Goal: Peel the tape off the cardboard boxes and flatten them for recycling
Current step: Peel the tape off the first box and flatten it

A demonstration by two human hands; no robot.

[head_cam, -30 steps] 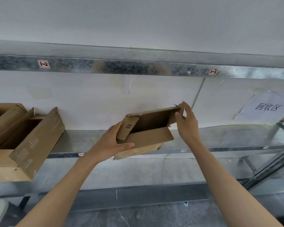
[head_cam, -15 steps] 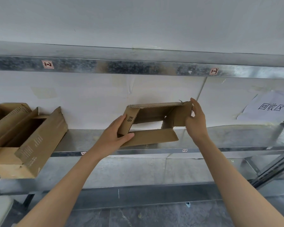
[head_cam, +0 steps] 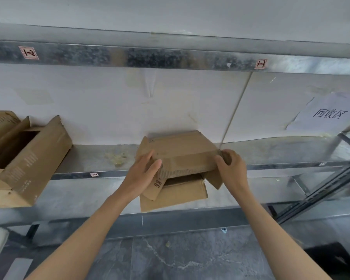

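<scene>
A small brown cardboard box (head_cam: 182,152) is held in front of the metal shelf (head_cam: 271,154), tipped so its top panel faces me and its loose flaps hang below. My left hand (head_cam: 143,170) grips its left side, thumb on the front panel near a flap printed "KG". My right hand (head_cam: 229,168) curls round the box's right edge. No tape shows on the box from here.
Two larger open cardboard boxes (head_cam: 28,158) lie on the shelf at the left. A paper sign (head_cam: 329,114) hangs on the wall at the right. An upper shelf beam (head_cam: 170,57) runs overhead, a diagonal brace (head_cam: 321,190) stands at the right, and grey floor lies below.
The box has been turned over and lowered: before, its open tube faced me, now its closed top panel does. Both hands moved down with it; the right hand shifted to the right edge.
</scene>
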